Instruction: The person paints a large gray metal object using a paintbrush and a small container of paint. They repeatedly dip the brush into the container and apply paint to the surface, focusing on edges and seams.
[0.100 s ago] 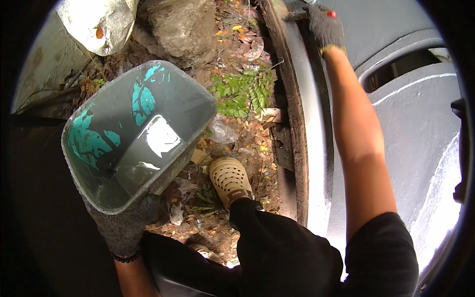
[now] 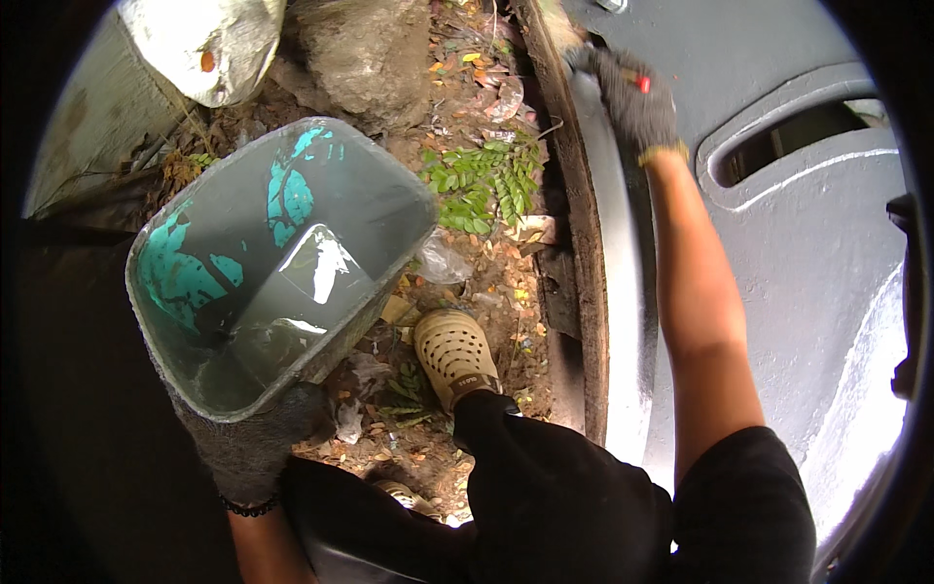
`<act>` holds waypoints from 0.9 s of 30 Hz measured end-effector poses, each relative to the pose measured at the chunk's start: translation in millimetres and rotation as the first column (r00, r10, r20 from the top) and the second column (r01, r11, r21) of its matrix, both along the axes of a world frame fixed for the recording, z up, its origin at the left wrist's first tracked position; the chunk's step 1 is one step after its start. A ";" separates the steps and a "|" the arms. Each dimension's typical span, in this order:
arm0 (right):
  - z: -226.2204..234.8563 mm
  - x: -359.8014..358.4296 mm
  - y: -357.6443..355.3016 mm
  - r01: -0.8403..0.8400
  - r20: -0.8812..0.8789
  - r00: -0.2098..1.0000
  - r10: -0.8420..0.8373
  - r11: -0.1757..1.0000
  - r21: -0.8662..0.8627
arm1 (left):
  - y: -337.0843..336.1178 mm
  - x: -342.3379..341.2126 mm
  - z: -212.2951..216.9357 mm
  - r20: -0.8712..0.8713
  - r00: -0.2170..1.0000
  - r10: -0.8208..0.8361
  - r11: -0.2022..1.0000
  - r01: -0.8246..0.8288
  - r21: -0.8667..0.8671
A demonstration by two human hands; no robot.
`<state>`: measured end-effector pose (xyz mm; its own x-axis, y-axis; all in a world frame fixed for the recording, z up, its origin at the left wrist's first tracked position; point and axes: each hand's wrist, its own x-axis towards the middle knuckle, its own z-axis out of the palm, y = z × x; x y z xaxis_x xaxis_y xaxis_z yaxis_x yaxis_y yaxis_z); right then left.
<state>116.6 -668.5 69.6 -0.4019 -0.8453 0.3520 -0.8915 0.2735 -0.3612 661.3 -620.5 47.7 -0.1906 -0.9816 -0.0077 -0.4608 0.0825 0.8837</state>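
My left hand (image 2: 238, 453), in a dark grey work glove, grips a rectangular plastic tub (image 2: 389, 175) by its near underside. Grey paint lies in the bottom of the tub, and turquoise patches show on its inner walls. At the upper right my right hand (image 2: 630, 102), also gloved, is closed round a paintbrush (image 2: 643, 85) with a red handle end. The brush head is blurred and lies close to the edge of a large grey-painted panel (image 2: 769, 263). That panel has an oblong slot in it.
A rough wooden edge (image 2: 581, 214) runs along the panel's left side. Leaf litter, a green sprig (image 2: 482, 180) and plastic scraps lie on the ground between tub and panel. A big rock (image 2: 365, 63) and a white sack-like bundle (image 2: 199, 44) sit far left. My tan clog (image 2: 452, 352) stands below.
My right hand has come nearer and slightly left along the panel's edge with the paintbrush. The tub has shifted a little to the right in the view.
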 end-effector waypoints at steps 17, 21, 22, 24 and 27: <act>72.0 -48.3 -47.4 -0.526 0.070 0.739 0.670 0.509 0.681 | 2.2 0.5 -3.0 0.171 0.985 -0.017 0.991 0.039 -0.125; 52.2 -84.6 -99.6 0.075 -0.592 0.066 0.804 0.587 0.806 | -0.3 2.4 -3.4 0.035 0.999 0.017 0.999 -0.018 0.044; 51.0 -90.2 -102.1 -0.522 -0.443 0.290 0.848 0.528 0.669 | -2.7 1.8 -3.3 0.020 0.999 0.039 0.995 -0.041 0.095; 43.8 -89.7 -101.3 -0.458 -0.501 0.468 0.728 0.685 0.567 | -6.5 0.4 -2.4 0.038 0.999 0.016 1.000 -0.015 -0.020; 43.3 -71.0 -78.6 -0.440 -0.418 0.724 0.548 0.835 0.331 | -6.9 0.1 0.2 0.128 0.992 -0.010 1.000 0.007 0.020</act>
